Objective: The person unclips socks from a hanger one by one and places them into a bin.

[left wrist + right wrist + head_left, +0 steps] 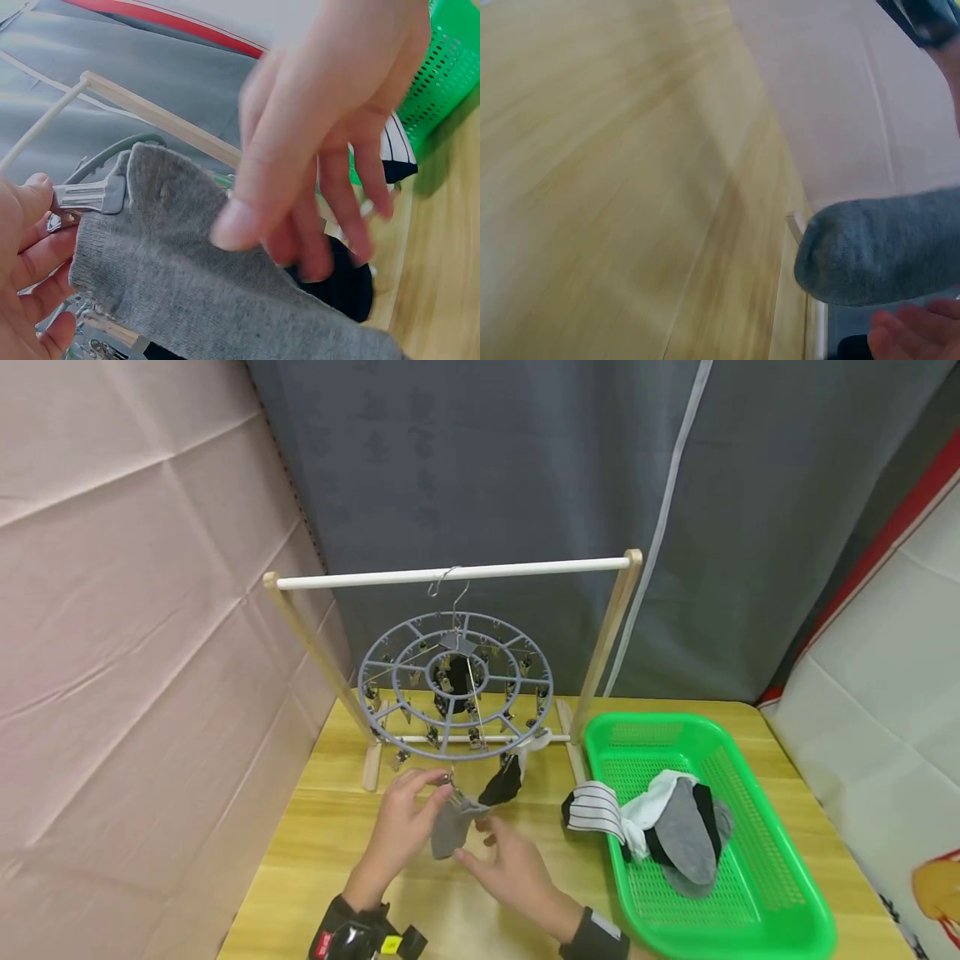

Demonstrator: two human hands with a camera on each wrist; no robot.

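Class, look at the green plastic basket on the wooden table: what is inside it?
The green plastic basket holds a heap of socks: a grey sock, black and white ones, and a striped sock draped over its rim. Anything beneath the heap is hidden.

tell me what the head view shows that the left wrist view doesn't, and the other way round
Only the head view shows the whole round clip hanger hanging from the white rail, the pile of socks in the green basket, and the wooden table.

Only the left wrist view shows, close up, the metal clip biting the gray sock's cuff while the left hand pinches that clip.

Both show the gray sock, a black sock, the striped sock and the right hand, its fingers relaxed beside the gray sock.
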